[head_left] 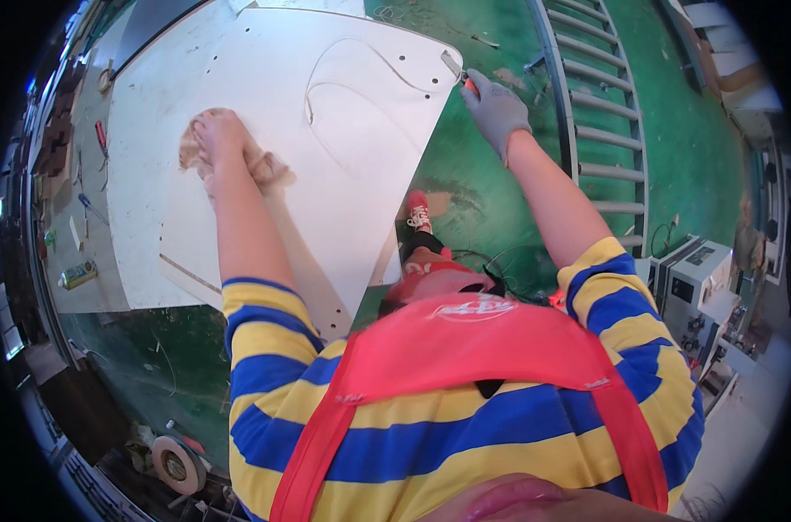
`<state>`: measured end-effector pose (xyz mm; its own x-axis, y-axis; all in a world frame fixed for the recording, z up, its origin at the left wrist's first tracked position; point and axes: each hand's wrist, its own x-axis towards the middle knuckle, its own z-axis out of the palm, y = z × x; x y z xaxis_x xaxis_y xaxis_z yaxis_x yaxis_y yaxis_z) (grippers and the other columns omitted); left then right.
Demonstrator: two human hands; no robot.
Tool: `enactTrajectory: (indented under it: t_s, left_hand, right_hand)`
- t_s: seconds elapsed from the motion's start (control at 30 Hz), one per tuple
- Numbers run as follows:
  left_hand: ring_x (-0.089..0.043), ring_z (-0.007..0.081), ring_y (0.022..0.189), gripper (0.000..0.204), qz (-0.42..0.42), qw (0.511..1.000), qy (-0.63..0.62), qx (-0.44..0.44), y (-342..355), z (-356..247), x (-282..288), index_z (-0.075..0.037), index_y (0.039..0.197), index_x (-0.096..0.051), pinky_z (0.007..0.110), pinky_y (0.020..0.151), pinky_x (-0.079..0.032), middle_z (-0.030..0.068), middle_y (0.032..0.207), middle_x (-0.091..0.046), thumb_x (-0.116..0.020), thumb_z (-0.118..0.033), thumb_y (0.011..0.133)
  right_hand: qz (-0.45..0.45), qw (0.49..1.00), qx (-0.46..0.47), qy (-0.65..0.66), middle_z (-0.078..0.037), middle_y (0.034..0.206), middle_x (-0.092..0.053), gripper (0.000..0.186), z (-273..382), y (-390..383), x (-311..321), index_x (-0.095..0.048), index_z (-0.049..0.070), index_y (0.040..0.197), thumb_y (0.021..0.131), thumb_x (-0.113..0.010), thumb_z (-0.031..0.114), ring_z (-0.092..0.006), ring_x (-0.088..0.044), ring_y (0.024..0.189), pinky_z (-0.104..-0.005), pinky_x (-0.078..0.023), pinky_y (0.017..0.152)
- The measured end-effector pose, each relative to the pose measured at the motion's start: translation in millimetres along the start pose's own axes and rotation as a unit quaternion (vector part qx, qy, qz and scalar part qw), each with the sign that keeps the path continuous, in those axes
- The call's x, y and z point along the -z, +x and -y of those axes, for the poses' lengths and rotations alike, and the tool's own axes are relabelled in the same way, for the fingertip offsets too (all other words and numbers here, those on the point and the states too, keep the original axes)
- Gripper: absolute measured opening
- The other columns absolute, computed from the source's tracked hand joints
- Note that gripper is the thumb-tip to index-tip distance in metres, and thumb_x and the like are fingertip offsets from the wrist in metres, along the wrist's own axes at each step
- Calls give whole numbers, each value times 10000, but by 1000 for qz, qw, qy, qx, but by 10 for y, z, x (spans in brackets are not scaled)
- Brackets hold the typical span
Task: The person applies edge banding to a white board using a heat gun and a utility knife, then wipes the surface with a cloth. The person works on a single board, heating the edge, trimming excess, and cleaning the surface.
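Observation:
My bare left hand (220,139) is closed on a crumpled beige cloth (265,165) and presses it against a large white panel (343,165). The panel has several small dark holes and an angled right edge. At its far right corner, my right hand (500,111), in a grey glove, grips a small tool with an orange handle (472,86). The tool's metal end is by the panel's edge; its exact kind is too small to tell. A thin, pale strip (309,104) lies curled across the panel, between my hands.
A metal roller conveyor (600,100) stands on the green floor (500,209) at the right, with a grey machine (691,274) nearer. Left of the panel lie a bottle (78,275) and a red-handled tool (100,133). A tape-like roll (178,465) sits at the lower left.

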<state>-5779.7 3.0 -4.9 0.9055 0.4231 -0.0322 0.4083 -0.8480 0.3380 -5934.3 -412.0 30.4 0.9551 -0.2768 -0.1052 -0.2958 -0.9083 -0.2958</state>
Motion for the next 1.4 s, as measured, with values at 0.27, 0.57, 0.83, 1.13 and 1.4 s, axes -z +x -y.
enactTrajectory:
  t_s: [0.27,0.57,0.83,1.13,1.4]
  left_hand:
    - [-432,312,1315,403,1,998,66,-3,496,-574,279,-56,1257,-582,508,1088,-329,133,1379,-497,-470,-276,939]
    - [-395,320,1358,559,-8,994,102,-40,811,-287,-29,-88,1352,-526,519,1106,-285,142,1443,-458,-475,-448,927]
    - [-405,315,1357,749,-38,994,96,-39,878,-187,-79,-112,1414,-478,491,1106,-293,120,1464,-457,-476,-634,877]
    - [-400,297,1365,723,-46,989,137,-21,900,-205,-111,-114,1394,-502,494,1114,-253,122,1460,-462,-483,-624,881]
    - [-394,315,1370,741,-57,991,116,-29,946,-124,-141,-114,1414,-484,489,1125,-257,122,1472,-449,-489,-620,871]
  right_hand:
    - [21,999,45,14,-178,1104,-648,415,-126,-43,63,-511,192,1335,978,-473,400,-375,-631,995,-468,-501,832]
    - [19,999,-33,38,-149,1026,-614,422,31,-24,53,-493,221,1364,969,-511,368,-350,-632,918,-451,-504,784]
    - [-5,1000,-19,-9,-142,1004,-616,409,-64,148,114,-525,233,1347,958,-540,359,-345,-637,876,-445,-516,728]
    - [117,983,139,29,-125,957,-600,418,-398,257,297,-502,220,1375,972,-531,324,-334,-632,856,-426,-507,707]
    - [35,996,71,30,-124,964,-608,419,-278,266,202,-512,219,1367,961,-547,316,-322,-632,852,-403,-511,720]
